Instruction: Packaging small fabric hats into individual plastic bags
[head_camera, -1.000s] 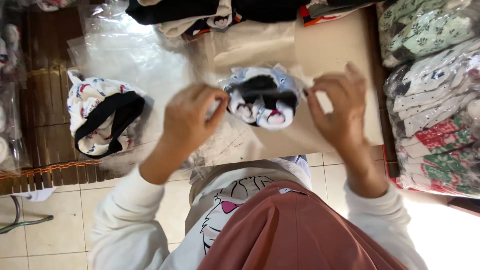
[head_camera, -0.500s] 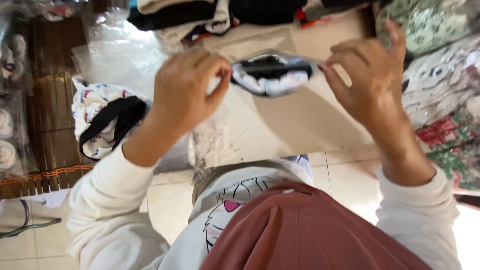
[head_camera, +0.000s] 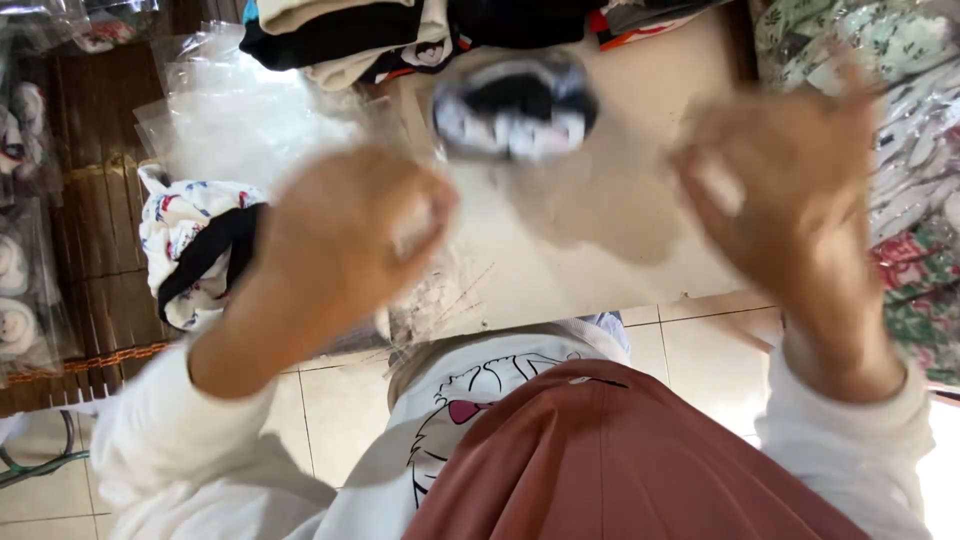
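Above the cardboard sheet (head_camera: 640, 110), the folded black-and-white garment (head_camera: 515, 105) hangs blurred between your raised hands. Your left hand (head_camera: 350, 235) curls loosely just below-left of it; your right hand (head_camera: 790, 190) spreads wide, apart from it. Whether either grips anything, I cannot tell.

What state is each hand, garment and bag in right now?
Left hand: raised, blurred, fingers pinched.
Right hand: raised, blurred, fingers pinched.
Black-and-white folded garment: blurred, between the hands inside a clear bag; grip unclear.
Printed garment with black trim: lying unbagged.
Clear plastic bags: empty, loosely piled.
Bagged printed garments: stacked at the right.
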